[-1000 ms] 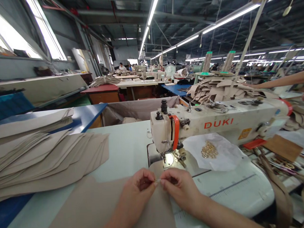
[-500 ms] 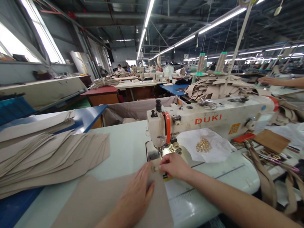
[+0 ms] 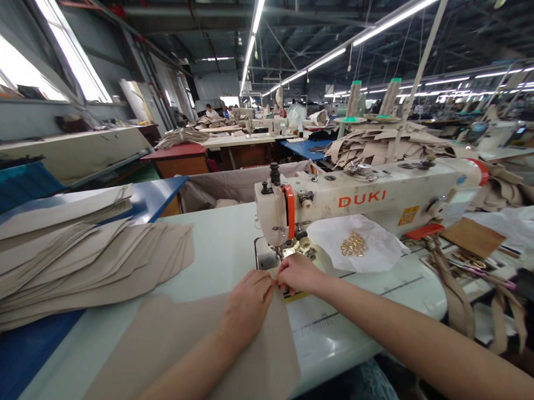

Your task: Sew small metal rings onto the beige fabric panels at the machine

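A flat beige fabric panel (image 3: 268, 357) lies on the pale sewing table, its upper edge near the needle area of the sewing machine (image 3: 363, 199). My left hand (image 3: 248, 303) rests over the panel with its fingers drawn together; whatever is in its fingertips is hidden. Touching it from the right, my right hand (image 3: 299, 273) pinches a small beige fabric tab (image 3: 273, 274) just in front of the presser foot. The fingers cover most of that tab and the small metal ring by it.
Stacked beige panels (image 3: 120, 257) lie at the left. Behind the machine arm's front, gold-coloured rings (image 3: 354, 243) sit on white plastic (image 3: 321, 236). Farther right are a brown board (image 3: 473, 238), scissors and hanging straps (image 3: 454, 301). Thread cones (image 3: 353, 100) stand behind the machine.
My left hand has gone from lying flat to fingers drawn together, meeting my right fingertips. The ring seen between the hands is now covered. Another person's arm at the right has left view.
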A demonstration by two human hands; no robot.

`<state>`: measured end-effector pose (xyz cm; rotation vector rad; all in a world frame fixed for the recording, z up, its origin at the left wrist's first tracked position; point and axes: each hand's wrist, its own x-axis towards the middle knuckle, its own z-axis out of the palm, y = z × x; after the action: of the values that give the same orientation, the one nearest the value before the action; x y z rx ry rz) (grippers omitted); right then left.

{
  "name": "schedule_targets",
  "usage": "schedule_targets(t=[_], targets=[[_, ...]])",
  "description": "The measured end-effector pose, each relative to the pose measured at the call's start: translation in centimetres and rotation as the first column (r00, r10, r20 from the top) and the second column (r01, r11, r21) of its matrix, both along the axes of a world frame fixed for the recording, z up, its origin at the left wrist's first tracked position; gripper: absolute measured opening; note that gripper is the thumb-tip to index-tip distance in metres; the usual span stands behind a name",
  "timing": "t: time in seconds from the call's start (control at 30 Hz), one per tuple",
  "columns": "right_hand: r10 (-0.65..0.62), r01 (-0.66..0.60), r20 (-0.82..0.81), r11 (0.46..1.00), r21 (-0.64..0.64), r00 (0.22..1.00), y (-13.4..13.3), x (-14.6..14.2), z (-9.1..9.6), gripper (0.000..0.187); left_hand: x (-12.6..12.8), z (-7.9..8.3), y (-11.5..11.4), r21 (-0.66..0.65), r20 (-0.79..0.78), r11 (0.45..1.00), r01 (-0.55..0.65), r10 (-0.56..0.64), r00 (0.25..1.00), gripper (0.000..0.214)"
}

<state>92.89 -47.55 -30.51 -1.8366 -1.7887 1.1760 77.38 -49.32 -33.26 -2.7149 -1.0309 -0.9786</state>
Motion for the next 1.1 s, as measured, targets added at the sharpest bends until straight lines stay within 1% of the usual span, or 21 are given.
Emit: schedule_targets(t=[0.13,0.3,0.4,0.5,0.53,0.57,0.6,0.63,0.67,0.7,0.73,0.77,0.8,0.83,0.9,1.03,1.1], targets=[[0.032,-0.032,0.0,0.999,-0.017,0.999,0.3,0.1,0.2,0.009,0.3,-0.5,0.2,-0.005,0.009,1.0,-0.008,0.008,1.0,0.02],[0.101,-0.103,0.022,0.993,0.055,0.995,0.2,0.3,0.6,0.014,0.4,-0.6,0.2,-0.034,0.023,0.999,-0.018,0.019,1.0,0.02],[0.124,-0.138,0.079,0.971,0.197,0.989,-0.6,1.1,0.4,0.014,0.4,-0.5,0.3,-0.051,0.024,0.999,-0.01,0.011,1.0,0.018],[0.135,-0.19,0.167,0.908,0.373,0.977,-2.8,2.8,-0.2,0.014,0.3,-0.4,0.3,-0.056,0.031,0.998,0.0,0.002,1.0,0.016],[0.173,-0.243,0.201,0.877,0.414,0.964,-3.7,3.5,-0.5,0.013,0.3,-0.4,0.3,-0.056,0.032,0.998,0.002,0.0,0.999,0.017],[0.233,-0.327,0.251,0.829,0.453,0.94,-4.7,4.1,-0.7,0.012,0.3,-0.4,0.3,-0.057,0.032,0.998,0.003,-0.001,0.999,0.017],[0.303,-0.436,0.328,0.753,0.493,0.895,-5.6,4.6,-0.9,0.013,0.3,-0.3,0.3,-0.058,0.032,0.998,0.004,-0.002,0.999,0.017],[0.362,-0.551,0.425,0.652,0.521,0.83,-6.5,5.1,-1.0,0.014,0.3,-0.3,0.3,-0.06,0.031,0.998,0.004,-0.002,1.0,0.017],[0.394,-0.654,0.527,0.539,0.531,0.753,-7.2,5.5,-1.1,0.015,0.4,-0.3,0.3,-0.061,0.03,0.998,0.003,-0.001,1.0,0.017],[0.4,-0.736,0.62,0.431,0.523,0.675,-7.7,5.7,-1.1,0.018,0.4,-0.2,0.3,-0.061,0.031,0.998,0.002,-0.001,1.0,0.018],[0.387,-0.789,0.69,0.351,0.504,0.612,-8.0,5.7,-1.1,0.02,0.4,-0.2,0.2,-0.062,0.032,0.998,0.001,0.001,1.0,0.018],[0.369,-0.816,0.729,0.309,0.489,0.577,-8.1,5.6,-1.1,0.021,0.5,-0.2,0.2,-0.063,0.033,0.998,-0.001,0.003,0.999,0.018],[0.353,-0.829,0.752,0.286,0.48,0.557,-8.0,5.4,-1.1,0.021,0.5,-0.2,0.2,-0.063,0.035,0.998,-0.003,0.005,0.999,0.018],[0.337,-0.831,0.761,0.274,0.484,0.554,-7.7,5.1,-1.2,0.019,0.5,-0.2,0.2,-0.064,0.036,0.998,-0.005,0.007,0.999,0.018],[0.306,-0.802,0.743,0.283,0.526,0.595,-7.0,4.4,-1.5,0.013,0.4,-0.2,0.2,-0.064,0.037,0.998,-0.006,0.008,0.999,0.018],[0.261,-0.684,0.635,0.365,0.632,0.727,-5.6,3.1,-2.2,0.013,0.3,-0.4,0.3,-0.07,0.039,0.998,-0.003,0.005,0.999,0.017],[0.262,-0.64,0.586,0.391,0.662,0.767,-5.3,2.7,-2.3,0.01,0.3,-0.5,0.3,-0.084,0.043,0.997,-0.001,0.004,0.999,0.016]])
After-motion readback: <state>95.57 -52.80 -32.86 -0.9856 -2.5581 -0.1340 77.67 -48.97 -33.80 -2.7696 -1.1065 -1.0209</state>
